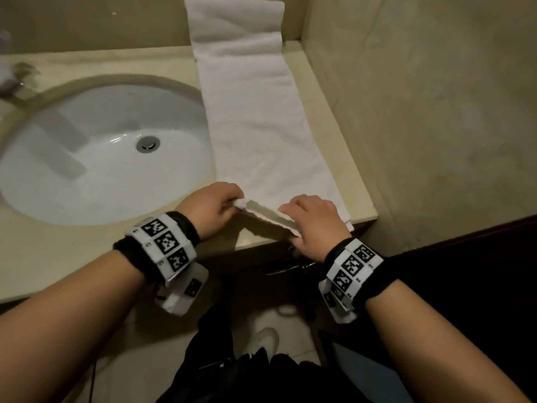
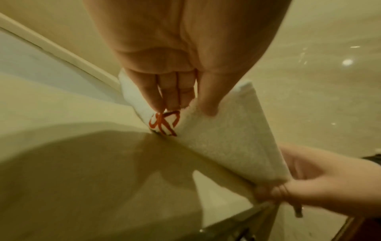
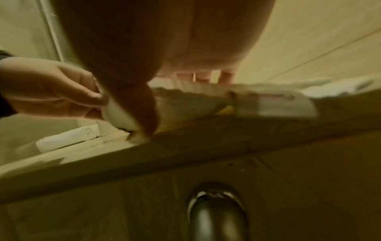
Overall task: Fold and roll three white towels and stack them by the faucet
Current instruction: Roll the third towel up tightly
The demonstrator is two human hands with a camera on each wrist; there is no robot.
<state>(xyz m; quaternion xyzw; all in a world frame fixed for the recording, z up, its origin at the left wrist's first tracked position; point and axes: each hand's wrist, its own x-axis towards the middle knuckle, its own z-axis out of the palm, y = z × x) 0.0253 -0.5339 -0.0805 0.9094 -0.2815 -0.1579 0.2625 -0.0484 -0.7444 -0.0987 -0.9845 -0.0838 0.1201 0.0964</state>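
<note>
Beige stone counter [image 1: 325, 112] carries a long white terry towel [image 1: 255, 112], folded into a narrow strip just right of the oval white sink [image 1: 58, 170], its far end climbing the back wall. At the counter's front edge the left hand [image 1: 213, 203] pinches the towel's near corner beside red stitching [image 2: 164, 122], and the right hand [image 1: 315, 219] grips the other corner, lifting the nubbly hem. A rolled towel [image 3: 68, 137] lies beyond the sink.
</note>
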